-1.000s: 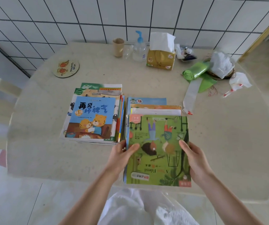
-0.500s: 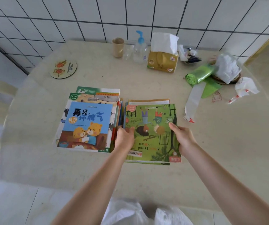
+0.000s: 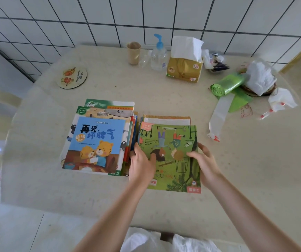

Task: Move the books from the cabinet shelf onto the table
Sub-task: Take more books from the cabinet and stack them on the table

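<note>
Green-covered book (image 3: 171, 157) tops the right stack on the table (image 3: 255, 170), left hand (image 3: 141, 164) and right hand (image 3: 205, 164) gripping its side edges, thumbs on the cover. Just left of it lies the blue-covered stack (image 3: 95, 142); beyond, the tissue box (image 3: 184, 70).

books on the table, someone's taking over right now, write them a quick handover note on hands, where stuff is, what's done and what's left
Left hand: grips the left edge of the green book, thumb on the cover.
Right hand: grips the book's right edge, thumb on top.
The green book tops the right stack, which lies flat on the table. The left stack, topped by the blue book, sits right beside it, untouched.
Done: two stacks of books are on the table.
Left: let go of the green book. The cabinet shelf is out of view, so check it for remaining books.
</note>
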Demonstrator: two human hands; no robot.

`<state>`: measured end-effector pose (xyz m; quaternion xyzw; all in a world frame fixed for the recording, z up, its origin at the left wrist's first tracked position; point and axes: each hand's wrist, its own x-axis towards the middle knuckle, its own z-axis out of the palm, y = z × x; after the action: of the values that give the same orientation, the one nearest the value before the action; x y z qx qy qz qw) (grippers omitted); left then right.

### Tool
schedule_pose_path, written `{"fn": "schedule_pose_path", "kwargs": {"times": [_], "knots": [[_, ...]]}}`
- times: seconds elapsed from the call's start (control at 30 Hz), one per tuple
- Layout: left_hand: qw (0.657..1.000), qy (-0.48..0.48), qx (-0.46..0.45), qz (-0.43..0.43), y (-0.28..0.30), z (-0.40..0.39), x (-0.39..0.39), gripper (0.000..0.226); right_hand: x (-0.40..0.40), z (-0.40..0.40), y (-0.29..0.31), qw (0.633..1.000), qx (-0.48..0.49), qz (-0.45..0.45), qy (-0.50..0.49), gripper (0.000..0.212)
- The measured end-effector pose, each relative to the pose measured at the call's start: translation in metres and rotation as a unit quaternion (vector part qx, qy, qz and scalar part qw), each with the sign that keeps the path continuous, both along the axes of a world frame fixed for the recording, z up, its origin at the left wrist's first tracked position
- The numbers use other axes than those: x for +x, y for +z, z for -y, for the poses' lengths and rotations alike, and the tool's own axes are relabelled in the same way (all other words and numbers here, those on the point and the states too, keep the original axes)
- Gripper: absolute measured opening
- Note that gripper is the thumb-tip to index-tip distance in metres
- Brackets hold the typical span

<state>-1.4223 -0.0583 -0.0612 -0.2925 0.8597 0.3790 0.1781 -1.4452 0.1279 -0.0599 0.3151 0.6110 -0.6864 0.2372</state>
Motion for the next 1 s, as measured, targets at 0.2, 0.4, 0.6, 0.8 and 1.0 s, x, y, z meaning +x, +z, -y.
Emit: {"fn": "schedule_pose_path", "kwargs": {"times": [0.2, 0.4, 0.6, 0.8, 1.0], "knots": [[0.996, -0.043, -0.063, -0.044, -0.005, 0.001, 0.014, 0.077, 0.018, 0.016, -0.002, 0.963, 0.176, -0.145, 0.145, 0.08], [0.995, -0.03, -0.075, -0.063, -0.002, -0.002, 0.011, 0.073, 0.014, 0.018, -0.005, 0.931, 0.251, -0.176, 0.197, 0.085], [0.994, -0.039, -0.079, -0.058, 0.0, -0.005, 0.013, 0.074, 0.007, 0.009, 0.0, 0.913, 0.273, -0.148, 0.263, 0.076], [0.994, -0.065, -0.064, -0.061, 0.001, -0.006, 0.024, 0.08, 0.009, 0.003, 0.008, 0.898, 0.309, -0.128, 0.285, 0.07], [0.987, -0.095, -0.043, -0.122, 0.01, -0.008, 0.045, 0.081, 0.04, -0.012, 0.017, 0.894, 0.321, -0.152, 0.272, 0.06]]}}
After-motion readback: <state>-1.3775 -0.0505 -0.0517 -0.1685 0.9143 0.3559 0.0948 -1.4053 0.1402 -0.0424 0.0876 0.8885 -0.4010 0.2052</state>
